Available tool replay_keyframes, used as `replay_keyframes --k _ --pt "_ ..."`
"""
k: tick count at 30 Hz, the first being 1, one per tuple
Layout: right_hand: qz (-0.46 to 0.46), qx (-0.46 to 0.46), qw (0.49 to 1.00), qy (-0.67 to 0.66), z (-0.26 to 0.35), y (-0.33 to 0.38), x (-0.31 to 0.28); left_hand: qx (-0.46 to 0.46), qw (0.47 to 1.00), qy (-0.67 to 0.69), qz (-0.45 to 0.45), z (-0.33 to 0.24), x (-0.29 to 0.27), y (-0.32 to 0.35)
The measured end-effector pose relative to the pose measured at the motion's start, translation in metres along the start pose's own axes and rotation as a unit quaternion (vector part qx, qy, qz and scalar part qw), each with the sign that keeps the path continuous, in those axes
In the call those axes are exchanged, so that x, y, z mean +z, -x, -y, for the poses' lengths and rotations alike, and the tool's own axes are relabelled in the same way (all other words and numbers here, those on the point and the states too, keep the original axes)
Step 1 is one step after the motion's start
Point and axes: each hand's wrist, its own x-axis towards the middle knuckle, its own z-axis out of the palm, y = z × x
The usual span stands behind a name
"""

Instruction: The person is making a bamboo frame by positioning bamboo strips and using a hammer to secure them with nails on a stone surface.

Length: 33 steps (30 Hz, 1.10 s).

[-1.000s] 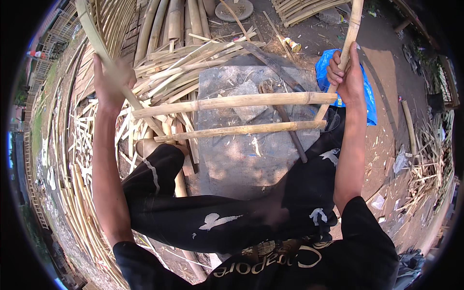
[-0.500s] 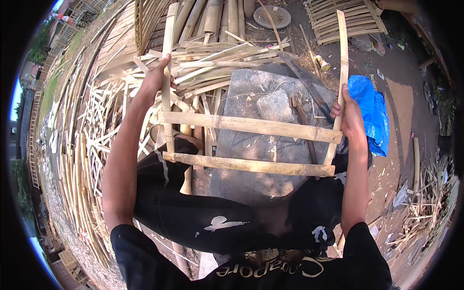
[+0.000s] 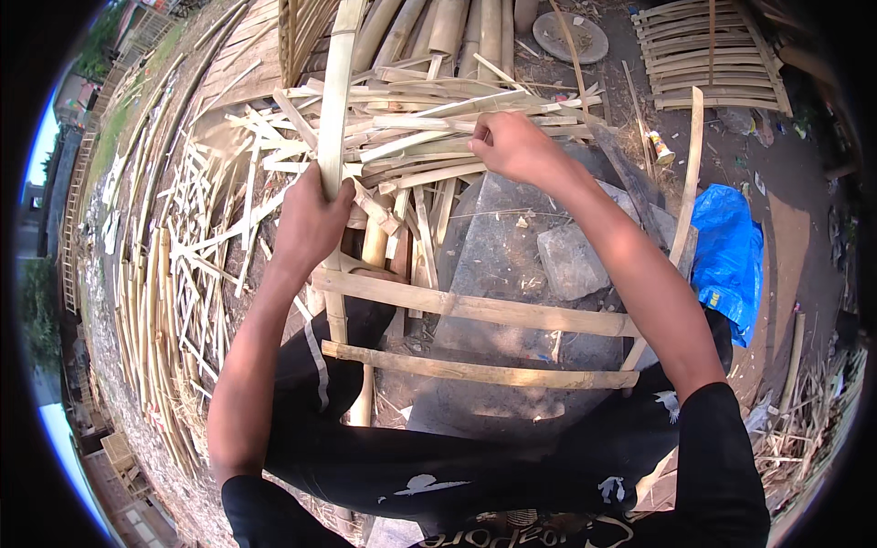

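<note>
A ladder-like bamboo frame lies across my lap, with two crosspieces, the upper slat and the lower slat, joining two upright strips. My left hand is closed round its left upright strip, which sticks up above the fist. The right upright strip is held by no hand, and my right forearm passes over the frame near it. Over the pile of split bamboo strips, my right hand has curled fingers. Whether anything is inside them is hidden.
Beneath the frame is a grey slab with a stone block on it. A blue plastic sheet lies at the right. Thick bamboo poles and a slatted bamboo panel are at the back. Long poles lie left.
My right hand has let go of the right upright strip and moved left and forward to the strip pile. My left hand keeps its strip, now lower in the picture. The frame tilts a little.
</note>
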Motion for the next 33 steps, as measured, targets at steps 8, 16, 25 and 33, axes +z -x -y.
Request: replay_keyframes --k 8,16,25,33 --pt "0.032 -0.252 0.931 0.261 -0.029 -0.14 0.14 -0.049 0.998 -0.023 0.045 0.003 0.01 -0.015" --pt "0.041 -0.197 0.964 0.176 -0.017 -0.157 0.161 -0.075 0.995 -0.004 0.071 0.011 0.003 -0.017" --pt "-0.163 -0.179 0.937 0.253 -0.014 -0.159 0.147 -0.068 0.989 0.017 0.13 -0.017 -0.025 -0.016" --pt "-0.522 -0.076 0.846 -0.073 0.005 -0.131 -0.08 -0.043 0.991 0.025 0.122 -0.007 -0.029 -0.014"
